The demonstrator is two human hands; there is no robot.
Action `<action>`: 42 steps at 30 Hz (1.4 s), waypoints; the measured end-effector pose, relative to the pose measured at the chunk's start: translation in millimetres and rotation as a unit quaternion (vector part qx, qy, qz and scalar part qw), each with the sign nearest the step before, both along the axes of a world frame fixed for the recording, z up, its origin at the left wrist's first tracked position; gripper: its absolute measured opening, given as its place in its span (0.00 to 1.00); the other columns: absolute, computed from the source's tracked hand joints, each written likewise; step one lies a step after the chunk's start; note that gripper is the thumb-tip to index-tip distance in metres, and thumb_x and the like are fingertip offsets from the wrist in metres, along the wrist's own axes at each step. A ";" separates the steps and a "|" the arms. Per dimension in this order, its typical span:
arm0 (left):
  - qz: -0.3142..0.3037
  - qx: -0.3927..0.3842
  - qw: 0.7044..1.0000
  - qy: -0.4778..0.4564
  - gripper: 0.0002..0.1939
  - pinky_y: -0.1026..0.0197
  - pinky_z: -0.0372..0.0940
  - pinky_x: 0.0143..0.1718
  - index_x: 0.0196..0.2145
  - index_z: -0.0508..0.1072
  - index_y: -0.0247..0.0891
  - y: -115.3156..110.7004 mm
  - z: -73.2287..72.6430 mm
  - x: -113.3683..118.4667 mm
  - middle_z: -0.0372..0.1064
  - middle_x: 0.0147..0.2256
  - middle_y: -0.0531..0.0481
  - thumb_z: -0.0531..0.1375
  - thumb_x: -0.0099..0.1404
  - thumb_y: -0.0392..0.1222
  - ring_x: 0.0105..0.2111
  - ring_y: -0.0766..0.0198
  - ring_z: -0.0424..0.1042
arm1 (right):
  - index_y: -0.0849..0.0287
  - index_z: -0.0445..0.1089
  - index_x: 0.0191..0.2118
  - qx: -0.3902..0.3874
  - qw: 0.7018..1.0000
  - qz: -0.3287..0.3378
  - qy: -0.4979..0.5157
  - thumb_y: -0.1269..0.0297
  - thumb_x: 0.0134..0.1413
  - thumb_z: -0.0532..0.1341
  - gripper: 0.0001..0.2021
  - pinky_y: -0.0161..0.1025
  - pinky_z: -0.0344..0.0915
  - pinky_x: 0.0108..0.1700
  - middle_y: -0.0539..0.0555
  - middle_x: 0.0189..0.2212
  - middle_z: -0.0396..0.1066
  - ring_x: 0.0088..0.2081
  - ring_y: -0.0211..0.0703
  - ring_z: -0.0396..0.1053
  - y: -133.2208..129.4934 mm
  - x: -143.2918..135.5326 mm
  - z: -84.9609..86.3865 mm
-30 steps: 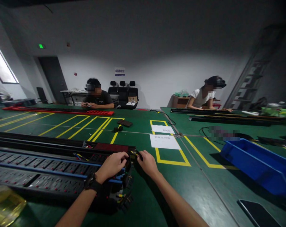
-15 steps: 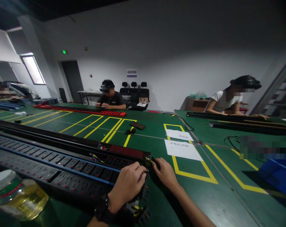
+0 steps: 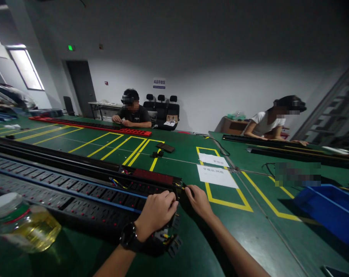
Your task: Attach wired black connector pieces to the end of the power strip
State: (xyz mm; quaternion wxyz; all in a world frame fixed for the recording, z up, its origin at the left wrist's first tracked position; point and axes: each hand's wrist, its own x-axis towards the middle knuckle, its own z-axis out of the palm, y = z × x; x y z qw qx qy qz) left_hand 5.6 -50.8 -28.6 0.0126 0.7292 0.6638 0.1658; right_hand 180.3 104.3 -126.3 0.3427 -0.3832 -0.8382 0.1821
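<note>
Long black power strips with rows of sockets and small red dots lie side by side on the left. My left hand, with a black watch on its wrist, is closed over the right end of one strip, fingers curled. Just right of that end, my right hand pinches what looks like a thin yellow wire coming out of a strip's end; its tip is hidden by my fingers. Loose wires and black end pieces hang below my left hand. A dark red panel lies behind it.
A jar of yellow liquid stands at the near left. White paper sheets lie within yellow tape on the green table. At the right is a blue bin. Two people work across the table, one beside a red rail.
My view has shifted, bringing more of the blue bin into sight. Both hands stay at the strip ends with little visible movement.
</note>
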 end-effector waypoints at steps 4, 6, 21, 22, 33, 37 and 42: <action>-0.012 0.004 1.000 -0.012 0.13 0.62 0.63 0.36 0.38 0.72 0.41 0.9 0.3 -10.1 0.76 0.36 0.47 0.53 0.75 0.48 0.37 0.59 0.76 | 0.59 0.72 0.54 0.021 0.997 -0.066 0.027 0.49 0.69 0.52 0.22 0.43 0.66 0.43 0.59 0.40 0.74 0.39 0.48 0.71 -14.6 7.1 9.8; -0.026 -0.001 0.999 -0.027 0.14 0.63 0.61 0.35 0.35 0.72 0.40 2.4 -0.4 -16.8 0.76 0.33 0.49 0.53 0.74 0.49 0.35 0.60 0.75 | 0.59 0.72 0.51 0.024 0.995 -0.093 0.037 0.48 0.69 0.51 0.22 0.42 0.65 0.41 0.57 0.37 0.73 0.36 0.47 0.70 -27.9 14.4 13.7; -0.042 -0.009 0.999 0.013 0.16 0.62 0.53 0.29 0.26 0.71 0.40 4.2 -0.6 -26.1 0.72 0.25 0.50 0.56 0.71 0.47 0.27 0.61 0.72 | 0.54 0.73 0.46 -0.064 0.993 0.071 -0.072 0.52 0.72 0.47 0.20 0.36 0.55 0.32 0.51 0.26 0.73 0.27 0.44 0.70 -105.4 36.1 21.0; -0.039 -0.006 0.999 0.019 0.16 0.62 0.54 0.30 0.27 0.71 0.40 4.0 -0.5 -26.5 0.72 0.25 0.49 0.56 0.71 0.47 0.27 0.61 0.72 | 0.54 0.73 0.46 -0.066 0.992 0.072 -0.078 0.51 0.72 0.47 0.20 0.36 0.55 0.32 0.51 0.25 0.73 0.27 0.44 0.70 -104.4 36.4 20.8; -0.041 0.002 0.997 0.060 0.16 0.62 0.55 0.32 0.28 0.73 0.39 4.2 -2.5 -26.0 0.73 0.26 0.47 0.55 0.72 0.47 0.28 0.59 0.72 | 0.53 0.74 0.45 -0.043 0.986 0.075 -0.141 0.56 0.70 0.51 0.15 0.37 0.49 0.32 0.51 0.27 0.75 0.29 0.44 0.70 -104.7 39.2 21.7; -0.039 0.006 0.997 0.070 0.16 0.61 0.55 0.31 0.29 0.73 0.39 4.7 -4.4 -27.1 0.73 0.27 0.47 0.55 0.72 0.48 0.28 0.58 0.73 | 0.53 0.73 0.45 -0.028 0.985 0.072 -0.152 0.57 0.71 0.51 0.14 0.37 0.48 0.31 0.51 0.26 0.75 0.28 0.43 0.70 -104.4 39.2 20.3; -0.032 -0.009 0.996 0.078 0.16 0.61 0.56 0.31 0.29 0.73 0.38 5.3 -4.2 -27.5 0.74 0.27 0.46 0.55 0.71 0.48 0.29 0.58 0.74 | 0.55 0.73 0.47 -0.033 0.981 0.072 -0.175 0.57 0.71 0.51 0.15 0.36 0.49 0.32 0.52 0.28 0.75 0.30 0.43 0.70 -106.4 39.3 25.0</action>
